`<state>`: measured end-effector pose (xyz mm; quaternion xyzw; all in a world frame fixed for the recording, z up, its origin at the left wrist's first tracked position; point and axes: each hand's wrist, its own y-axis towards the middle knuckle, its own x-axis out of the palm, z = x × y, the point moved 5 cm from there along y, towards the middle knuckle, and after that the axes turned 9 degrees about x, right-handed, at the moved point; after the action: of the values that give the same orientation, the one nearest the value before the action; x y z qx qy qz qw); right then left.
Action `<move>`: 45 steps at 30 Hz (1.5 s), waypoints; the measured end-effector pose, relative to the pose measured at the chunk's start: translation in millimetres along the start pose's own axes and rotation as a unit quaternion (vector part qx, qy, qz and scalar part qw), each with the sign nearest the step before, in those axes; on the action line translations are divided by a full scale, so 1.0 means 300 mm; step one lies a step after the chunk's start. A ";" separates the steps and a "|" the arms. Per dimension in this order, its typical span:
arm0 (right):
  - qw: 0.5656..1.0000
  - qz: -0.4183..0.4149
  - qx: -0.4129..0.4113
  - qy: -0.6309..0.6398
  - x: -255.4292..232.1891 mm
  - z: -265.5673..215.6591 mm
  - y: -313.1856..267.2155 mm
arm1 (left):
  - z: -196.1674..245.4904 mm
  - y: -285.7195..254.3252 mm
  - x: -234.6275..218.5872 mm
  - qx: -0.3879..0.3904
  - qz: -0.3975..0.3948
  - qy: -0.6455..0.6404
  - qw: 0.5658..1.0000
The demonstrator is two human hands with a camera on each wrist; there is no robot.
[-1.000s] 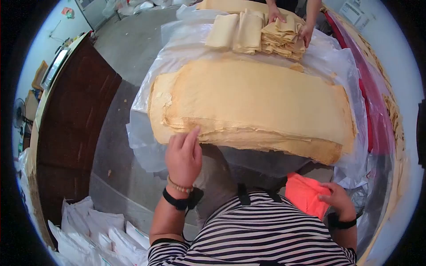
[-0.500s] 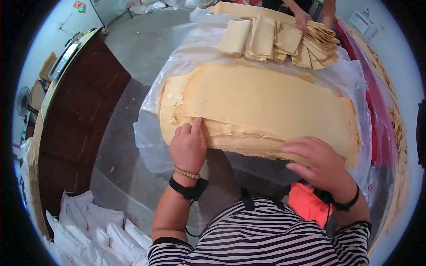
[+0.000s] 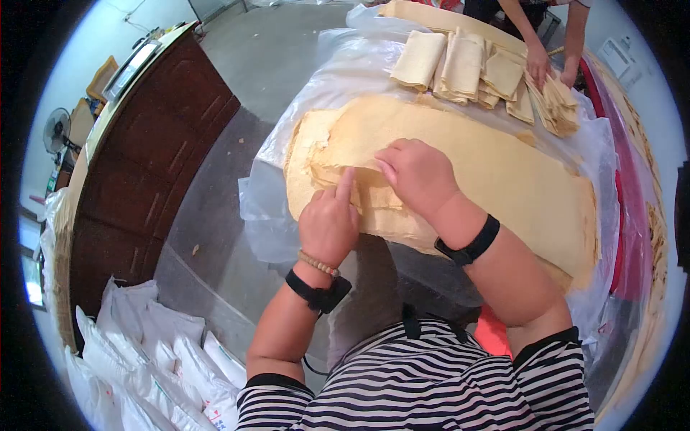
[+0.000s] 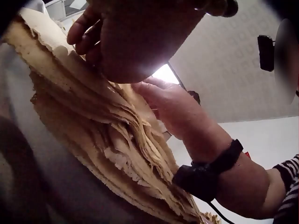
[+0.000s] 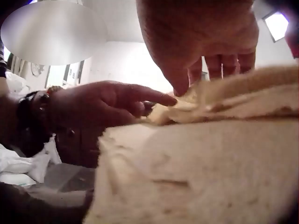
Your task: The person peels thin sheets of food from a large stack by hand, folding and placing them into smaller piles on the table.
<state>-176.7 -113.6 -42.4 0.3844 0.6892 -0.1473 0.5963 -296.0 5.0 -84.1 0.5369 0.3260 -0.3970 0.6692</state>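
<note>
A broad stack of thin tan sheets (image 3: 496, 179) with ragged edges lies in front of me in the head view. My right hand (image 3: 424, 176) pinches the lifted near edge of the top sheet, left of the stack's middle. Beside it, my left hand (image 3: 330, 224) has its index finger stretched out to that edge, the other fingers bent. The right wrist view shows the left index fingertip (image 5: 169, 99) close to the right thumb, at the sheet's edge. Many torn layers (image 4: 126, 135) show along the stack's side in the left wrist view.
Clear plastic sheeting (image 3: 277, 172) lies under the stack. Beyond it are folded tan bundles (image 3: 460, 68), where another person's hands (image 3: 539, 65) handle some. An orange-red cloth (image 3: 492, 334) is by my right side. White sacks (image 3: 154, 345) and a dark wooden cabinet (image 3: 151, 158) stand left.
My right hand has left the orange-red cloth, come over the stack and taken hold of the top sheet's edge near my left hand. The other person's folded pieces have been fanned out and shifted.
</note>
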 end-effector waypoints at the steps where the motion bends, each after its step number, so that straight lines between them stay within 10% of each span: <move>1: 0.998 -0.051 0.020 -0.017 0.010 0.006 0.009 | -0.008 -0.001 -0.005 -0.019 -0.006 0.001 1.000; 23: 0.978 0.187 0.067 0.061 -0.052 0.071 0.059 | -0.061 0.092 0.017 -0.052 -0.131 0.061 0.988; 26: 0.971 0.173 0.129 0.105 -0.068 0.112 0.074 | 0.027 0.155 -0.074 0.041 0.028 0.052 0.997; 28: 0.961 0.154 0.174 0.148 -0.065 0.135 0.076 | 0.091 0.234 -0.027 0.128 -0.022 -0.007 0.991; 35: 0.780 0.259 0.332 0.462 -0.161 0.439 0.000 | 0.094 0.297 0.128 0.178 0.014 -0.125 0.976; 40: 0.690 0.240 0.319 0.603 -0.108 0.574 -0.021 | 0.133 0.379 0.143 0.176 -0.176 -0.011 0.969; 45: 0.602 0.124 0.318 0.722 -0.075 0.452 -0.014 | 0.221 0.417 0.029 0.117 0.055 -0.295 0.947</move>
<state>-83.8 -214.0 -55.5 0.6130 0.7507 0.0434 -0.2426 -181.0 -47.8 -20.2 0.4873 0.0348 -0.5357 0.6888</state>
